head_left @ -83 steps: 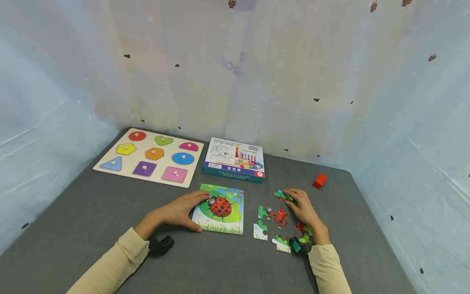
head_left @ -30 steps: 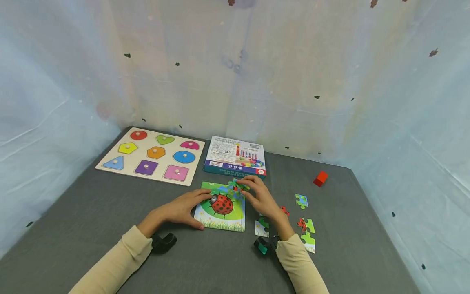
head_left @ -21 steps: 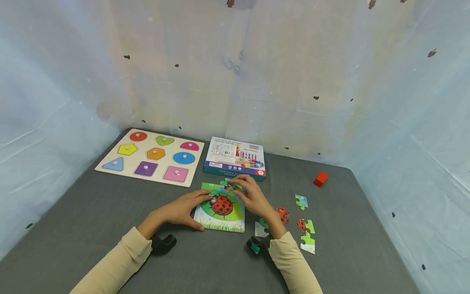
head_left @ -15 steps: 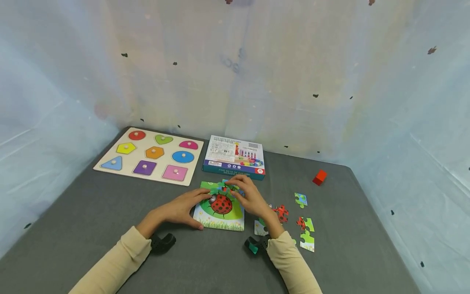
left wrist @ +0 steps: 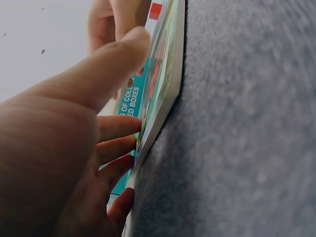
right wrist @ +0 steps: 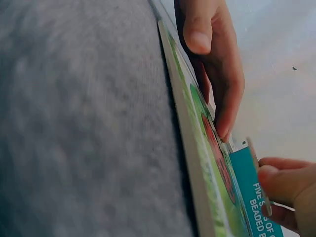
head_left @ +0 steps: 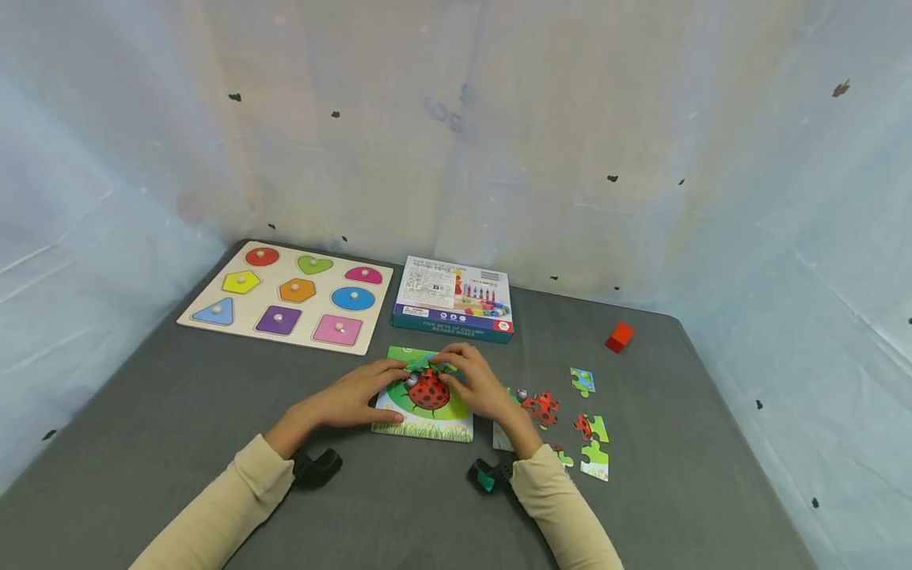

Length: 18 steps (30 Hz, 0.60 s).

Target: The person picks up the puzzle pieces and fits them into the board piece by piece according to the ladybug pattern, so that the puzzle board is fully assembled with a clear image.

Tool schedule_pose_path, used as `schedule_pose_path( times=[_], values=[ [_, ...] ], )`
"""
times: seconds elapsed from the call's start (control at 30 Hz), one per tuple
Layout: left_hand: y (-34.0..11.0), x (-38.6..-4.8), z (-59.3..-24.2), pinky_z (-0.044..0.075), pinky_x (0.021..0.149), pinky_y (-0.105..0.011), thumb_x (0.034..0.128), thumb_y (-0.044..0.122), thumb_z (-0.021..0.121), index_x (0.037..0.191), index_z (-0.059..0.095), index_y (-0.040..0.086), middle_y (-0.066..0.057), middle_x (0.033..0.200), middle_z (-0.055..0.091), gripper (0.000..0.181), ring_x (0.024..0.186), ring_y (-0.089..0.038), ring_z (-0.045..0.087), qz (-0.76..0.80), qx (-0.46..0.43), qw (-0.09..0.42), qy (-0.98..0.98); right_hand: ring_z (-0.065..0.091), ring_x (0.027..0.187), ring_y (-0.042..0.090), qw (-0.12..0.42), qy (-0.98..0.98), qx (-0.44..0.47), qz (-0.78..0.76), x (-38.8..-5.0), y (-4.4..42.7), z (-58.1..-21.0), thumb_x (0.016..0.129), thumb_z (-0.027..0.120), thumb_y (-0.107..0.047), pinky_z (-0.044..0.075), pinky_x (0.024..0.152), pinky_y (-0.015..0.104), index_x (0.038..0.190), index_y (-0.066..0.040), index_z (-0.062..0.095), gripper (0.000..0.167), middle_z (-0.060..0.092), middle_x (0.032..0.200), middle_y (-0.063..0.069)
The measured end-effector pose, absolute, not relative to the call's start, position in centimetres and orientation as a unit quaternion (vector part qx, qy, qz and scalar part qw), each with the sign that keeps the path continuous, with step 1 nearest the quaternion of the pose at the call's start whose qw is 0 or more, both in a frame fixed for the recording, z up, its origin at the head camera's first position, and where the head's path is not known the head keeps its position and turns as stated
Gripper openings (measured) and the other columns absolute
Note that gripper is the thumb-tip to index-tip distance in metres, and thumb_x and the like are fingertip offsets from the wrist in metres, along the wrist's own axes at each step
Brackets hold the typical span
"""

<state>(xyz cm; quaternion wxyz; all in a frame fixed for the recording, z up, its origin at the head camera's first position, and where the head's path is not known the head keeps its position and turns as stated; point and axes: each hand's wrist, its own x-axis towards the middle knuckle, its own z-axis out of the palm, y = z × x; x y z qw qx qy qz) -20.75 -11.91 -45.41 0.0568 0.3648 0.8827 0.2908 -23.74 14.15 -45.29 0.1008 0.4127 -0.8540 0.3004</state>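
So the right hand (head_left: 479,385) just brought a pinched puzzle piece (head_left: 445,366) over the ladybug board (head_left: 427,429), probably lining it up now; left hand (head_left: 352,397) rests loosely spread at the board's left side.

Pale sheeting (head_left: 556,142), a grey-covered table (head_left: 677,491) and a shape puzzle (head_left: 322,301) suggest a screened-off play area.

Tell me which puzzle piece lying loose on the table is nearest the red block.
The blue-and-green piece. It lies alone, while the other loose pieces sit farther from the red block.
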Motion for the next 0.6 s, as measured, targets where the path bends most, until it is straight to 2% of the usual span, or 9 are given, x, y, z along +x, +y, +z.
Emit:
schedule_pose_path(
  times=[0.27, 0.6],
  values=[
    [-12.1, -20.5, -46.0, 0.03, 0.102, -0.055, 0.0859, 0.042, 0.064, 0.134, 0.046, 0.005, -0.015, 0.14, 0.04, 0.064, 0.13, -0.033, 0.036, 0.295, 0.379, 0.04, 0.876, 0.049, 0.106, 0.028, 0.118, -0.859, 0.409, 0.282, -23.6, 13.6, -46.4, 0.086, 0.065, -0.007, 0.041, 0.087, 0.045, 0.114, -0.006, 0.064, 0.027, 0.055, 0.115, 0.014],
    [-11.6, -20.8, -45.9, 0.029, 0.102, -0.056, 0.0855, 0.044, 0.063, 0.134, 0.047, 0.006, -0.013, 0.14, 0.042, 0.064, 0.131, -0.032, 0.034, 0.283, 0.374, 0.025, 0.883, 0.047, 0.109, 0.031, 0.136, -0.859, 0.403, 0.285, -23.7, 13.4, -46.3, 0.085, 0.067, -0.007, 0.037, 0.084, 0.051, 0.111, -0.006, 0.065, 0.026, 0.057, 0.114, 0.014]
  ],
)
